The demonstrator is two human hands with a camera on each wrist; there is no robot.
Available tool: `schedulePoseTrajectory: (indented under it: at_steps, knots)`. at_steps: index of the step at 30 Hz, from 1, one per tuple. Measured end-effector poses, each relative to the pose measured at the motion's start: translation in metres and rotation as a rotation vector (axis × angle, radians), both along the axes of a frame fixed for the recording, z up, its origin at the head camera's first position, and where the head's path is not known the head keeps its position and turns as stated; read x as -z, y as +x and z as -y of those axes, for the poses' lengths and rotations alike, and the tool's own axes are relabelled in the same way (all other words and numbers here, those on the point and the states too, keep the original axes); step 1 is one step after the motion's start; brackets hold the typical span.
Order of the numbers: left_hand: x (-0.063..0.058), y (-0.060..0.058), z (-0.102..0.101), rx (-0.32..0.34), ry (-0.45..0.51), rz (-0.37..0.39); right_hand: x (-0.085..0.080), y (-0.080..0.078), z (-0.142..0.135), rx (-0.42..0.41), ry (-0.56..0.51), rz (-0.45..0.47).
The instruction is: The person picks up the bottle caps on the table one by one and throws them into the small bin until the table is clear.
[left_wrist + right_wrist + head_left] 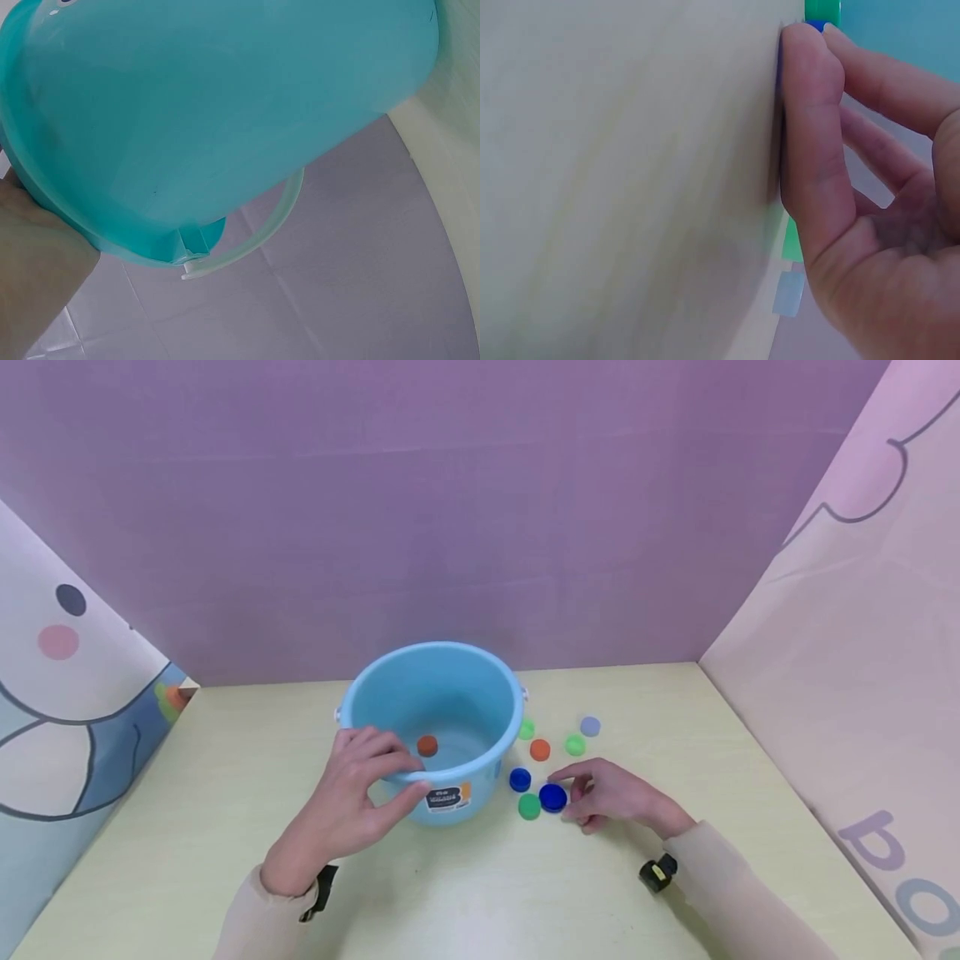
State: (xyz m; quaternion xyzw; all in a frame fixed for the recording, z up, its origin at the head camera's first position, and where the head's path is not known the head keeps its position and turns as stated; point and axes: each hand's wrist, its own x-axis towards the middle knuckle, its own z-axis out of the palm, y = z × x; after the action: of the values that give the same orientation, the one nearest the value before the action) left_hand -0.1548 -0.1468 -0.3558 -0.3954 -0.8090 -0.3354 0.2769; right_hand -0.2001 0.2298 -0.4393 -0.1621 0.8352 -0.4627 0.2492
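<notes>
"While the left hand grips the near rim of the light-blue plastic bucket, how much would you say is done?"

"Little, I'd judge. One cap shows inside: a small, round, orange-red plastic cap on the bucket's floor. The near wall hides part of that floor, so I can't rule out others."

"And what is left outside?"

"Seven, on the cream tabletop right of the bucket: a light-green round cap, a matching light-green cap, a pale lavender round cap, a second orange-red cap, a blue round cap, a mid-green round cap and a wide dark-blue round cap."

"How are the fingers?"

"On the left, they reach over the rim with the thumb outside, pinching the bucket's edge. The right hand has thumb and index finger at opposite edges of the dark-blue one, pinching it, I think. It sits just beside the mid-green one; whether it is off the table, I can't tell."

"So that one isn't in yet?"

"No, I count it among the seven."
</notes>
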Motion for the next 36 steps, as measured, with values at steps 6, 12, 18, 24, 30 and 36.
schedulePoseTrajectory:
  at_steps: [6,12,18,24,30,36]
  knots:
    - [-0.0005,0.0004,0.0001,-0.002,-0.002,0.003,0.0011,-0.0001,0.002,-0.005,0.012,-0.029]
    - [-0.0005,0.0005,0.0,0.003,-0.001,0.0,0.0012,0.0001,0.0048,-0.007,0.041,-0.053]
    - [-0.0006,0.0006,0.0006,-0.001,-0.003,0.007,0.0002,0.0003,0.0063,-0.006,0.044,-0.051]
    - [-0.0004,0.0009,0.0004,0.001,0.002,0.004,-0.001,0.0021,0.0065,0.004,0.039,-0.047]
    - [0.0001,0.0008,0.0005,-0.001,0.001,0.005,-0.0024,0.0045,0.0057,-0.004,0.013,-0.06]
    - [0.0002,0.0005,0.0005,-0.001,0.003,-0.001,-0.0017,0.0055,0.0044,-0.013,-0.012,-0.106]
